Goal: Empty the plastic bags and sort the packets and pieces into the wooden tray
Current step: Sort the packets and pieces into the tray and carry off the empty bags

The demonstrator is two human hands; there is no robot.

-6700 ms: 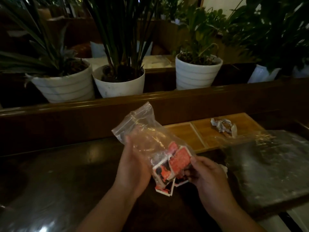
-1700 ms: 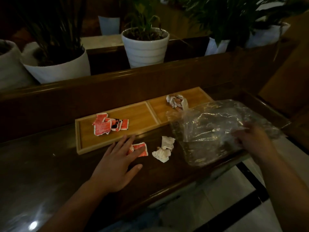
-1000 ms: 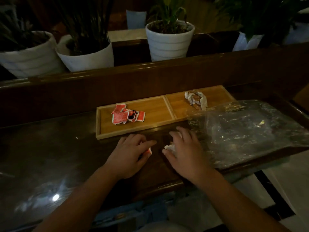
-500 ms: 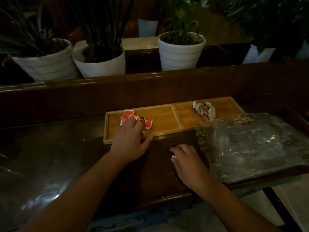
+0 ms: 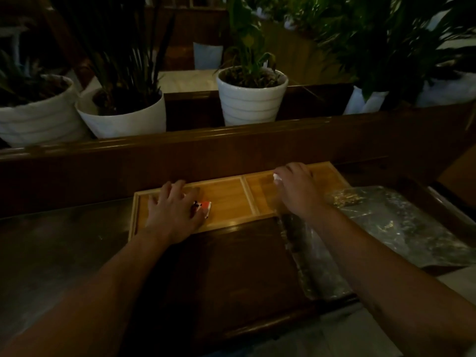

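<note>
A two-compartment wooden tray (image 5: 231,199) lies on the dark counter against the back ledge. My left hand (image 5: 172,210) rests palm down in the left compartment, fingers spread over the red packets (image 5: 204,206); only one red and white corner shows by the thumb. My right hand (image 5: 296,188) hovers over the right compartment, fingers curled around white crumpled pieces (image 5: 277,177) that peek out at the knuckles. It hides the silver wrappers that lay there. Clear plastic bags (image 5: 386,228) lie flat to the right of the tray.
A raised wooden ledge (image 5: 231,140) runs behind the tray, with several white plant pots (image 5: 251,99) beyond it. The counter's front edge (image 5: 283,320) drops to a pale floor at the lower right. Dark countertop (image 5: 64,240) stretches left of the tray.
My left hand slid further onto the red packets in the left compartment. My right hand lifted the white pieces off the counter and carried them over the right compartment.
</note>
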